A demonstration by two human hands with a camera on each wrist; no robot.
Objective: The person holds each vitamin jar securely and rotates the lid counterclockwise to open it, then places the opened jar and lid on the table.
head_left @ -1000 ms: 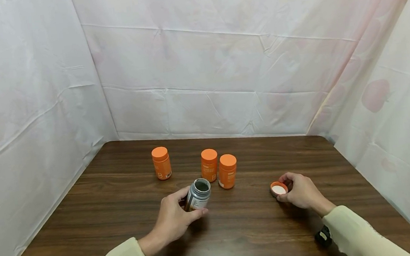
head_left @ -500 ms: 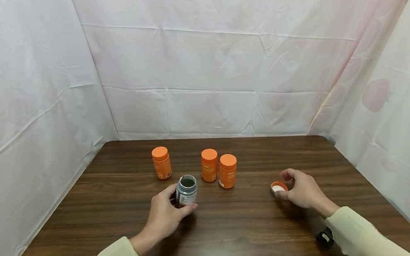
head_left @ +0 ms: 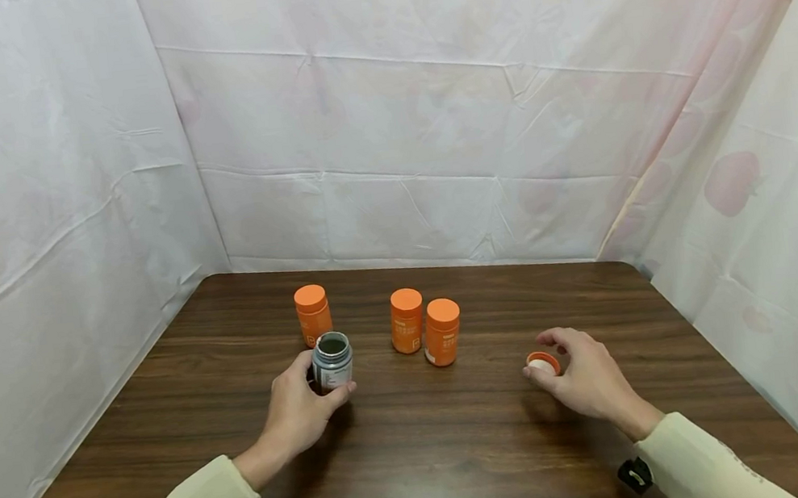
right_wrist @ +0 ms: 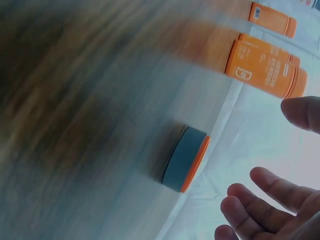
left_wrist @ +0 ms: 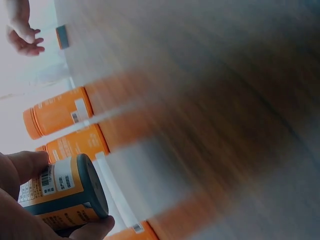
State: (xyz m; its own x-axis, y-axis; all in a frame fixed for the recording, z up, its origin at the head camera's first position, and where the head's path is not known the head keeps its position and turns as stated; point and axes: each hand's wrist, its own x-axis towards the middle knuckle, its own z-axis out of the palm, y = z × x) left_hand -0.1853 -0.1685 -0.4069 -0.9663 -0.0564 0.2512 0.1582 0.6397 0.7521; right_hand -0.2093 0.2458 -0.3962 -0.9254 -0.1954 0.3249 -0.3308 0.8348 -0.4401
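Observation:
My left hand (head_left: 293,410) grips an uncapped dark grey jar (head_left: 335,374) with a white and orange label, thumb on its near side. Its round mouth faces up, and the inside looks dark. In the left wrist view the underside of the jar (left_wrist: 70,187) shows between thumb and fingers. On the right, a round screw lid (head_left: 544,362) lies with its orange-rimmed inside up. Around it my right hand (head_left: 591,377) is spread, thumb in front. The right wrist view shows the grey side of the lid (right_wrist: 186,159) with the fingers (right_wrist: 245,215) apart from it.
An orange bottle (head_left: 314,313) with an orange cap stands just behind the jar. Two similar bottles, a left one (head_left: 407,321) and a right one (head_left: 443,332), stand side by side mid-table. White sheeting (head_left: 396,225) closes in the brown wooden table (head_left: 464,453).
The left hand has carried the jar leftward, to in front of the leftmost orange bottle. My right hand's fingers have loosened from the lid, which stays in place.

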